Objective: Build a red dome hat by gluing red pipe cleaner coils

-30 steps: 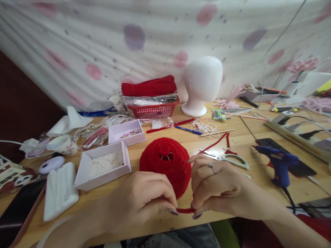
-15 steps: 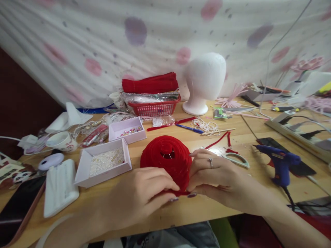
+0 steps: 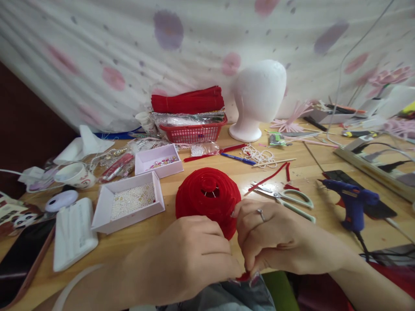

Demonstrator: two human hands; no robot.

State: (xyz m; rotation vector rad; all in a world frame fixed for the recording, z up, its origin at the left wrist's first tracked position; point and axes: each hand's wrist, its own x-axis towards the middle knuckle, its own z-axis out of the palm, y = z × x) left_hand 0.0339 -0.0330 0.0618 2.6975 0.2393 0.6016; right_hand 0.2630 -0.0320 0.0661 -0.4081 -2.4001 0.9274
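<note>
A round red fuzzy piece (image 3: 207, 190), with a raised knob and an opening at its top where pale wires show, sits on the table before me. My left hand (image 3: 197, 255) is closed in front of it, its fingertips pinching a short bit of red chenille stem (image 3: 244, 277) at the table's front edge. On the other side, my right hand (image 3: 275, 233), with a ring, pinches the same stem between thumb and finger. Its upper fingers are beside the red piece. How the stem joins the piece is hidden behind my hands.
Scissors (image 3: 285, 198) and red stem scraps (image 3: 269, 177) lie to the right, before a blue glue gun (image 3: 352, 203) and a power strip (image 3: 372, 168). Leftward are a pearl box (image 3: 103, 211) and a gem box (image 3: 142, 157). Behind stand a red basket (image 3: 194, 134) and a foam head (image 3: 259, 97).
Both hands have drawn toward me and down, carrying the pinched stem from the red piece's front side to the table's edge. The scissors are now more exposed.
</note>
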